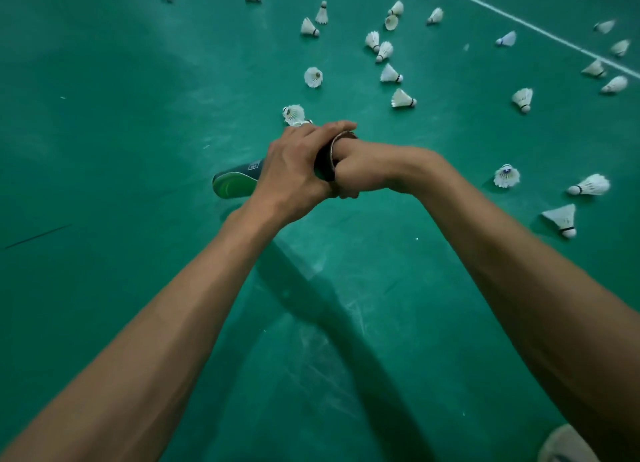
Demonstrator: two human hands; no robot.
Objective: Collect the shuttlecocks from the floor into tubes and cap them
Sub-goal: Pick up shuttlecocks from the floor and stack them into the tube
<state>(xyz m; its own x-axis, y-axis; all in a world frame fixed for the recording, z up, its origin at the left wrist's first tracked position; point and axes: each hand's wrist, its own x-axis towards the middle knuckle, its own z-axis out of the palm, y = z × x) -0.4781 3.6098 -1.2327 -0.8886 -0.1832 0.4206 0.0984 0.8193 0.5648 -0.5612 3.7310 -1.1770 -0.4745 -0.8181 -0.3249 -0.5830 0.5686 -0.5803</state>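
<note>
A dark green shuttlecock tube (pixel 239 181) lies tilted above the floor, its green capped end pointing lower left. My left hand (pixel 294 170) grips the tube just below its open brown mouth. The fingers of my right hand (pixel 363 170) reach into that mouth and are hidden inside. Whether they hold anything cannot be seen. Several white feather shuttlecocks lie scattered on the green floor beyond and to the right. The nearest shuttlecock (pixel 293 114) is just past my left hand. Others lie at the right, such as one shuttlecock (pixel 506 176) and another (pixel 562 220).
A white court line (pixel 540 30) runs diagonally across the upper right. A pale object (pixel 564 444) shows at the bottom right corner. The green floor (pixel 104 115) to the left holds only a few shuttlecocks at the far top.
</note>
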